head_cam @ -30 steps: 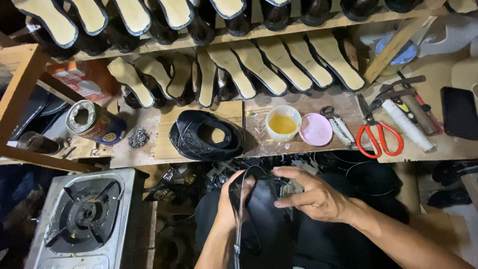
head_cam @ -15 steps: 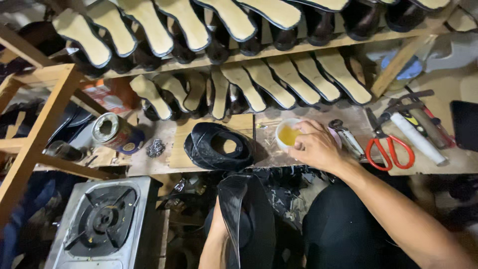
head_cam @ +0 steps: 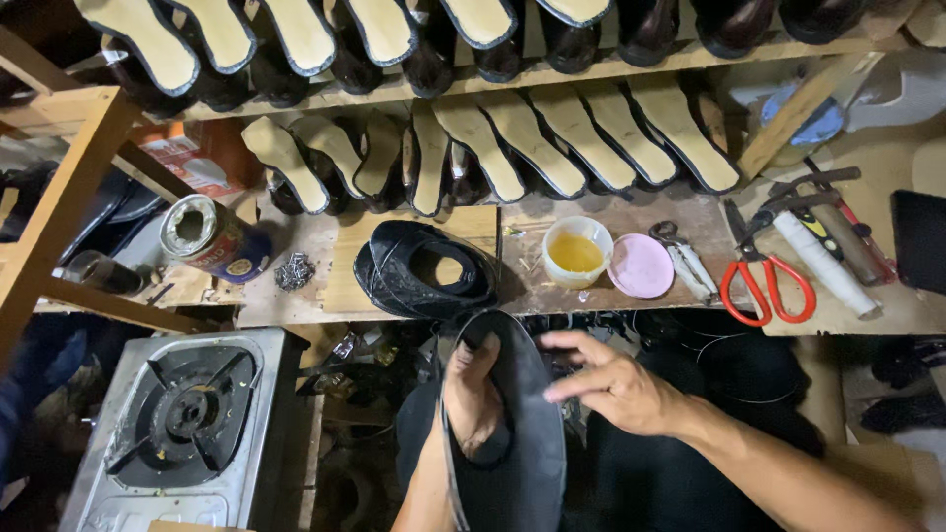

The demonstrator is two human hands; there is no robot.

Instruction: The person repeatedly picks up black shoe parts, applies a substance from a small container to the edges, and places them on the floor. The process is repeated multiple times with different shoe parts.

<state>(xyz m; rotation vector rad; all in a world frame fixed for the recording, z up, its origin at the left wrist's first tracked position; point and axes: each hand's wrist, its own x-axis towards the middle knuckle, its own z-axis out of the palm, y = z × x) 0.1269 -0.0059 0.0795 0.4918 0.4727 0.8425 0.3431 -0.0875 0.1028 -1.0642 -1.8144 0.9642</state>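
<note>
Black shoe upper (head_cam: 522,433) sits low centre, below the front edge of the surface (head_cam: 611,296), opening facing the camera. Left hand (head_cam: 473,404) is inside it, fingers hooked over the rim, gripping; forearm cut off by the bottom edge. Right hand (head_cam: 606,384) is at the upper's right flank, fingers spread and slack, holding nothing; contact with the leather is hard to tell. Lap area underneath is dark, details unreadable. On the surface: pile of black uppers (head_cam: 424,271), yellow glue cup (head_cam: 576,251), pink lid (head_cam: 641,266) just beside it, red-handled scissors (head_cam: 764,276) further right. Gas stove (head_cam: 187,424) bottom left, well apart. Room around the hands: tight.
</note>
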